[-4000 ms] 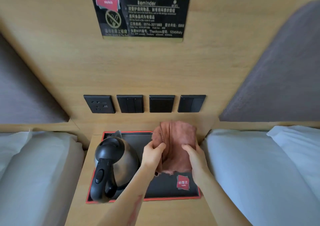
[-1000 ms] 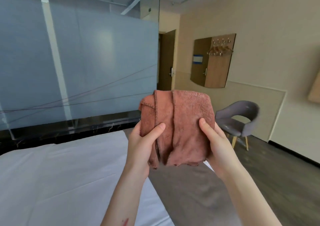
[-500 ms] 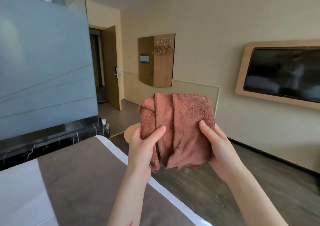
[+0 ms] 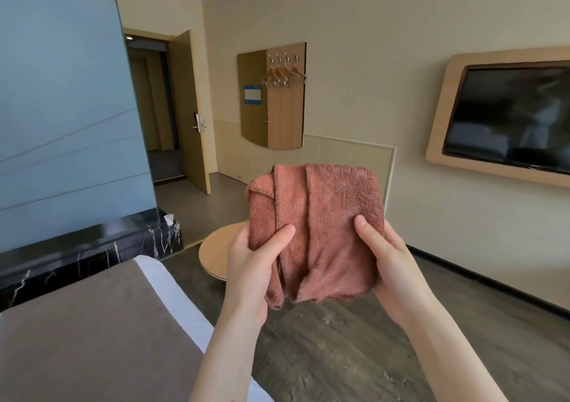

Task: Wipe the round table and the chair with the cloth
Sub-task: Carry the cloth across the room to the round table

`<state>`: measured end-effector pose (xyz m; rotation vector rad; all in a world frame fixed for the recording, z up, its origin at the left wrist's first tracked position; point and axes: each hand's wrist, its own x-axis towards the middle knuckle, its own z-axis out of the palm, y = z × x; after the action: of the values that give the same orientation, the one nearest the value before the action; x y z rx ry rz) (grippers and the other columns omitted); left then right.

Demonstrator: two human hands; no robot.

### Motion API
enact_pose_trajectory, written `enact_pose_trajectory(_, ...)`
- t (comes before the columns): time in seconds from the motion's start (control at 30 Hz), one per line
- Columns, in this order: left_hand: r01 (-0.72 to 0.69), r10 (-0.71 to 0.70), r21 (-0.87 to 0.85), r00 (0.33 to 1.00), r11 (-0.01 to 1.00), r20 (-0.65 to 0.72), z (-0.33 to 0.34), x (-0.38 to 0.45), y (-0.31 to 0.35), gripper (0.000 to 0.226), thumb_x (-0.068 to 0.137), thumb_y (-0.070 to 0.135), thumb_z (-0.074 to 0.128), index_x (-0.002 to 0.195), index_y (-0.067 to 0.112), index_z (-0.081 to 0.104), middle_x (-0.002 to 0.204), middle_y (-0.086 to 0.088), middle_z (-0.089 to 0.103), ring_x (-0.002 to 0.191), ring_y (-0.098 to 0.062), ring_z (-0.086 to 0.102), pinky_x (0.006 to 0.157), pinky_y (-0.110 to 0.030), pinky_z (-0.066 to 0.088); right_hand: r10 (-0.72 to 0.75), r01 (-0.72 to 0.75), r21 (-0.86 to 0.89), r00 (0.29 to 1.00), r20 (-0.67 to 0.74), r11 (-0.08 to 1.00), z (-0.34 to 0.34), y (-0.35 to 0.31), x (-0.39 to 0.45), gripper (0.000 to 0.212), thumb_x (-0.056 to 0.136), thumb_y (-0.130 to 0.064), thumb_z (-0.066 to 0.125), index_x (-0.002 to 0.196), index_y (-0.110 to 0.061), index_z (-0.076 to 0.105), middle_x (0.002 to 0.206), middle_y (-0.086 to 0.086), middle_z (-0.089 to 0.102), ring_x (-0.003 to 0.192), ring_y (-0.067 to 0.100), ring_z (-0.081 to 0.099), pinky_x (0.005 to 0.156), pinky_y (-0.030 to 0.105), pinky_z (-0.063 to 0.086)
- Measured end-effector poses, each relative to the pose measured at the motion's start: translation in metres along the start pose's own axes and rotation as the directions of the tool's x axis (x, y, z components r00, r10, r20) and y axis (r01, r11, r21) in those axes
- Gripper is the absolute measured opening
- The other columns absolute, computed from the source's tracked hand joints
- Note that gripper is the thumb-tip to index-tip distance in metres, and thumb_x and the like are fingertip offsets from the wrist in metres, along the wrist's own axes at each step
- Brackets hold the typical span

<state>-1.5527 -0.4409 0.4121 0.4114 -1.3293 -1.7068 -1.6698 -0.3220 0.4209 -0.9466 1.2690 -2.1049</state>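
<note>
Above the round table, folded cloth pinched in left hand grip, right hand grip

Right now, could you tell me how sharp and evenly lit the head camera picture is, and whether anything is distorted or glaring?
In the head view, soft even daylight, no hard shadows; the cloth and both hands, left hand and right hand, are sharp; the television shows dim reflections, not glare; the wide lens bows its frame and the glass wall near the edges; the round table is half hidden behind the cloth.
</note>
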Motion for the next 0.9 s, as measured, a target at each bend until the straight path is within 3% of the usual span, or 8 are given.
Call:
enact_pose_trajectory(0.33, -0.055, 0.060, 0.055, 0.993, 0.997, -0.103, 0.127, 0.082, -0.076, 0.024, 0.073, 0.013, 0.074, 0.091, 0.027, 0.067, 0.088, 0.011, 0.076, 0.082, -0.009, 0.071, 0.064, -0.024, 0.055, 0.020, -0.027, 0.060, 0.993, 0.114, 0.998, -0.139, -0.002, 0.118, 0.026, 0.071, -0.039, 0.062, 0.096, -0.036, 0.069, 0.103, -0.012, 0.072, 0.096, 0.005, 0.066, 0.068, 0.018, 0.054)
enact_pose_trajectory(0.6, -0.056, 0.057, 0.011, 0.980, 0.998, -0.188, 0.261, 0.147, -0.139, 0.022, 0.073, 0.010, 0.073, 0.083, 0.028, 0.064, 0.069, 0.022, 0.072, 0.064, 0.002, 0.069, 0.048, -0.014, 0.052, 0.067, -0.071, 0.016, 0.981, 0.182, 0.997, -0.271, -0.036, 0.219, 0.023, 0.071, -0.039, 0.062, 0.092, -0.036, 0.070, 0.100, -0.010, 0.073, 0.095, 0.007, 0.067, 0.069, 0.018, 0.055)
enact_pose_trajectory(0.67, -0.048, 0.052, 0.028, 0.980, 0.998, -0.191, 0.281, 0.163, -0.148, 0.023, 0.073, 0.013, 0.073, 0.086, 0.030, 0.064, 0.075, 0.020, 0.074, 0.070, -0.001, 0.070, 0.054, -0.018, 0.055, 0.064, -0.072, 0.032, 0.978, 0.199, 0.997, -0.290, -0.038, 0.239, 0.023, 0.071, -0.038, 0.062, 0.093, -0.036, 0.070, 0.101, -0.011, 0.073, 0.095, 0.007, 0.067, 0.069, 0.018, 0.055)
enact_pose_trajectory(0.9, -0.114, 0.135, 0.103, 0.965, 0.988, -0.226, 0.304, 0.216, -0.167, 0.023, 0.076, 0.011, 0.071, 0.089, 0.028, 0.066, 0.080, 0.016, 0.075, 0.072, -0.003, 0.070, 0.052, -0.013, 0.052, 0.093, -0.129, 0.109, 0.953, 0.289, 0.986, -0.316, -0.020, 0.309, 0.026, 0.072, -0.037, 0.063, 0.097, -0.035, 0.068, 0.102, -0.009, 0.073, 0.094, 0.008, 0.067, 0.065, 0.019, 0.055)
